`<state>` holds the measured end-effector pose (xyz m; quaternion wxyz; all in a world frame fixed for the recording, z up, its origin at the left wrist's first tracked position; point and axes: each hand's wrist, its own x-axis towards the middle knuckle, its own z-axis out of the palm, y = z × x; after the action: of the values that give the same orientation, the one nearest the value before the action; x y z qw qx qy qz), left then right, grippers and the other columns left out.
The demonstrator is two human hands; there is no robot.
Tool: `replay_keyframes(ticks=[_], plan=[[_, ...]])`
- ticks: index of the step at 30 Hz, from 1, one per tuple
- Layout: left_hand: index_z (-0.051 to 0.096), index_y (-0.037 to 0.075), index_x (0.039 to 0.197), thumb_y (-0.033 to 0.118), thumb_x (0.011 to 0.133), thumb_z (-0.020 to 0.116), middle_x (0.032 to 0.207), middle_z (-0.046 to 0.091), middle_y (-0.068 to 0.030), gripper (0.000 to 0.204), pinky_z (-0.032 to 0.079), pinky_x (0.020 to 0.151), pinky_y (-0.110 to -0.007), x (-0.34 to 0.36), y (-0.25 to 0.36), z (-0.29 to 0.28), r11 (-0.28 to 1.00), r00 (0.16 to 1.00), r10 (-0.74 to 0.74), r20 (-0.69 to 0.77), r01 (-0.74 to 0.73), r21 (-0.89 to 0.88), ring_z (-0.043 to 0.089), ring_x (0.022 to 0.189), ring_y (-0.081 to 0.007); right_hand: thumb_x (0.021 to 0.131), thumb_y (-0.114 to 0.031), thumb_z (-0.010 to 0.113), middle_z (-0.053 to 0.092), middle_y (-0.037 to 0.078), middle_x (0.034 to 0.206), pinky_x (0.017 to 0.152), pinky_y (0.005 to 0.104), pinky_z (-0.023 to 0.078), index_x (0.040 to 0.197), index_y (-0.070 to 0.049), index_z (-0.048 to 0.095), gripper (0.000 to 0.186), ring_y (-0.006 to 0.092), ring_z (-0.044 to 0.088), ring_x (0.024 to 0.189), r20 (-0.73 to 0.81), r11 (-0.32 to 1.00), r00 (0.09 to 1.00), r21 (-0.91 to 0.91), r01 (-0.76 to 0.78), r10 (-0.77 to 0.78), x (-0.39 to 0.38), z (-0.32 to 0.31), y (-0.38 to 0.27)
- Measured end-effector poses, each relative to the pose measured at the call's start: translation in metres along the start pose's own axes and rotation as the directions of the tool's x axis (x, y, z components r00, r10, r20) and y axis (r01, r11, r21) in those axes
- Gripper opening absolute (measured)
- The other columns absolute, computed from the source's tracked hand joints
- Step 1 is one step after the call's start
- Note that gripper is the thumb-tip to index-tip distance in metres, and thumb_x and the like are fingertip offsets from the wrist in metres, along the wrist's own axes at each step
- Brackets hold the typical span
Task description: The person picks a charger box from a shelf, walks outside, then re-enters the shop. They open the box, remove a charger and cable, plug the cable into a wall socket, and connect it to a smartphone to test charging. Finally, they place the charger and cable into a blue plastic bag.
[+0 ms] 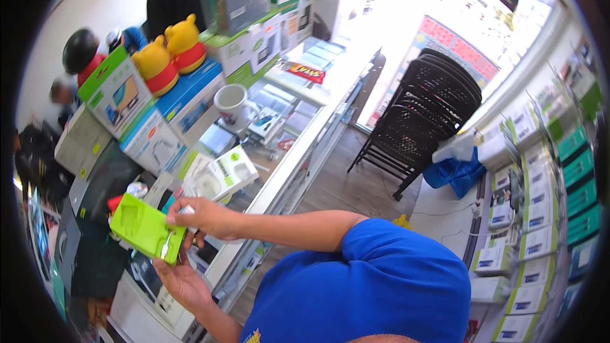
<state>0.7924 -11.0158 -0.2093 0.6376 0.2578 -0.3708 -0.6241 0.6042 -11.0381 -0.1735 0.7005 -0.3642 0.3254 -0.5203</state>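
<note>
A lime-green plastic insert tray [136, 223] with moulded recesses is held tilted between my two hands, over the counter's near side. A small white cable or connector [167, 243] lies in the recess at its right end. My left hand [184, 287] grips the tray's lower corner, thumb on top and the other fingers partly hidden beneath. Reaching across from above, my right hand [202, 218] has its fingers closed at the tray's upper right edge. A small white bit shows by those fingers, too small to name. Just beyond lies a white and green product box [230, 170].
A glass display counter [298, 124] runs away to the upper right, with a white mug [232, 105], a red snack packet [304, 72] and two yellow bear figures [170, 57]. Stacked black folding chairs [432, 98] stand on the floor. Boxed goods [537, 241] line the right wall.
</note>
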Motion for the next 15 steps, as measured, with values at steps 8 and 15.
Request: replay_keyframes(ticks=[8,15], plan=[[0.049,0.001,0.146,0.034,0.111,0.055,0.143,0.059,-0.0132,0.048,0.043,0.115,-0.039,0.002,0.023,-0.004,0.99,0.997,-0.066,-0.028,0.062,-0.13,0.058,0.127,-0.0224,0.1,-0.05,0.07,0.072,0.011,0.095,0.054,0.0271,0.054,0.128,-0.002,0.054,0.057,0.0142,0.069,0.067,0.061,0.988,0.986,-0.018,0.155,-0.154,-0.009,0.016,-0.002],[0.051,-0.001,0.145,0.031,0.111,0.054,0.138,0.063,-0.0138,0.046,0.045,0.113,-0.038,0.008,0.028,-0.027,0.923,0.982,-0.118,0.145,0.163,-0.348,0.06,0.123,-0.022,0.1,-0.05,0.071,0.071,0.009,0.089,0.055,0.0265,0.052,0.115,0.001,0.064,0.054,0.0117,0.063,0.061,0.095,0.988,0.986,-0.06,0.145,-0.139,-0.004,0.028,-0.009]])
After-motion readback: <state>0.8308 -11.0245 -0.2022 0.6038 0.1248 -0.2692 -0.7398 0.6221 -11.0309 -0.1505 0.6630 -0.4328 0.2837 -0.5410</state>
